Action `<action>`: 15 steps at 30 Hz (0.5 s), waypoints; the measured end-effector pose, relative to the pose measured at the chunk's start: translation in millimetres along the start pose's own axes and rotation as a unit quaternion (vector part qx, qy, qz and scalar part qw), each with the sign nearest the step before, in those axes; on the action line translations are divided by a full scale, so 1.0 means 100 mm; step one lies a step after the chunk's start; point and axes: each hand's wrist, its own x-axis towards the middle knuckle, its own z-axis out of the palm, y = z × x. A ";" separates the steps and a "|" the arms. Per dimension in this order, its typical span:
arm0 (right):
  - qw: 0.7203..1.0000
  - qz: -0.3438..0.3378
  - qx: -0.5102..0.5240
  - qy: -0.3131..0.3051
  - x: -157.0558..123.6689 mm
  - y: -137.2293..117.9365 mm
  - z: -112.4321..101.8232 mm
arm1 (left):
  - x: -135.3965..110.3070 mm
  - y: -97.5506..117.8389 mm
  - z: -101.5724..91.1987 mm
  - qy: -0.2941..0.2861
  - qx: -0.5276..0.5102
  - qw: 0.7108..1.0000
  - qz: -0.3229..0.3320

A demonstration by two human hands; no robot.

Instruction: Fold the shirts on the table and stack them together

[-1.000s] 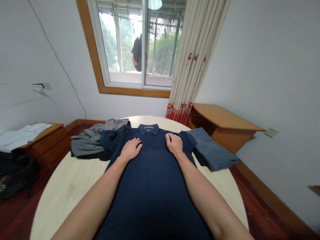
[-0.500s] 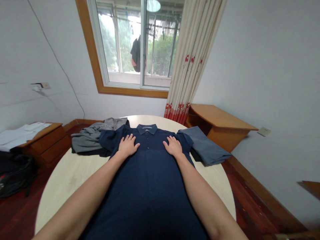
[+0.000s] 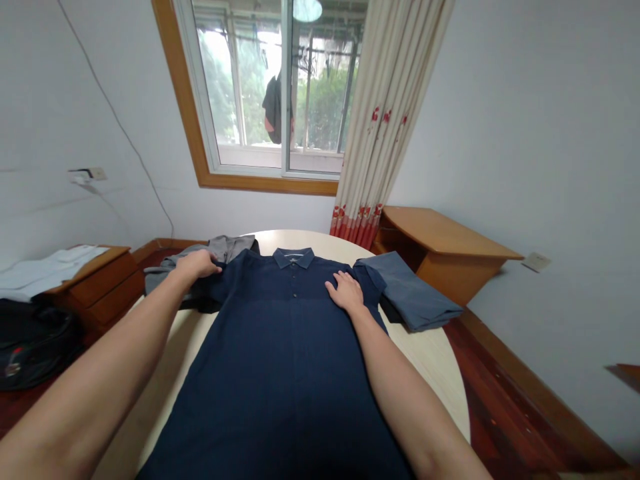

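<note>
A dark navy polo shirt (image 3: 293, 360) lies spread front-up on the round pale desk (image 3: 433, 357), its collar (image 3: 294, 257) at the far end and its hem running out of view at the near edge. The right hand (image 3: 346, 293) rests palm-down on the shirt's chest, just to the right of the button placket. Its fingers (image 3: 345, 277) are stretched out flat and a little spread, pressing on the cloth without gripping it. The left hand (image 3: 197, 264) reaches out to the shirt's far left corner, where the shoulder meets the sleeve. Its fingers (image 3: 212, 267) are curled loosely downward and touch the navy cloth there; whether they actually pinch the fabric or only lie on it cannot be told from this view. Just beyond and beside the left hand a crumpled grey garment (image 3: 227, 245) lies on the desk, partly under the shirt's sleeve. On the other side a folded blue-grey garment (image 3: 417, 297) lies against the shirt's right sleeve, reaching to the desk's edge. A wooden cabinet (image 3: 450, 250) stands behind it by the curtain (image 3: 385, 133), and a low wooden nightstand (image 3: 100, 280) with white cloth on top stands to the left.
</note>
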 end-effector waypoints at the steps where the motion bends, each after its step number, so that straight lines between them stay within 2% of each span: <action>1: 1.000 -0.001 0.000 0.002 0.00 0.00 0.00 | 0.00 0.02 -0.05 -0.017 0.015 1.000 -0.008; 3: 1.000 -0.004 -0.002 0.004 0.00 0.01 0.00 | -0.02 0.08 -0.15 -0.043 0.050 0.998 -0.024; 5: 1.000 -0.007 -0.003 0.005 0.01 0.01 0.01 | -0.09 0.10 -0.25 -0.044 0.074 0.996 -0.037; 8: 1.000 -0.009 -0.002 0.006 0.02 0.02 0.02 | -0.23 0.07 -0.36 0.003 0.069 0.994 -0.083; 11: 1.000 -0.009 -0.004 0.006 0.02 0.02 0.02 | -0.37 0.02 -0.43 0.057 0.020 0.992 -0.114; 15: 1.000 -0.009 -0.002 0.008 0.01 0.02 0.02 | -0.41 0.00 -0.56 0.042 -0.139 0.985 -0.095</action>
